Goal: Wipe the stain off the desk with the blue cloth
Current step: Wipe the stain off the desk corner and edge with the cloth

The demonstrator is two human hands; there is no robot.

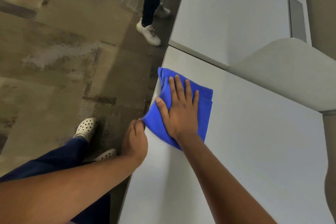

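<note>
A folded blue cloth [204,112] lies on the white desk [254,160] at its left edge, partly hanging over it. My right hand [179,109] presses flat on the cloth with fingers spread. My left hand [134,140] sits at the desk's edge and pinches the cloth's lower left corner. No stain shows on the bare desk surface; whatever is under the cloth is hidden.
A second white desk [227,14] adjoins at the back, across a seam. A pale curved partition [283,71] rises at the right. Another person's legs and white shoe [150,33] stand on the floor beside the desks. My own feet in perforated clogs [86,127] are below left.
</note>
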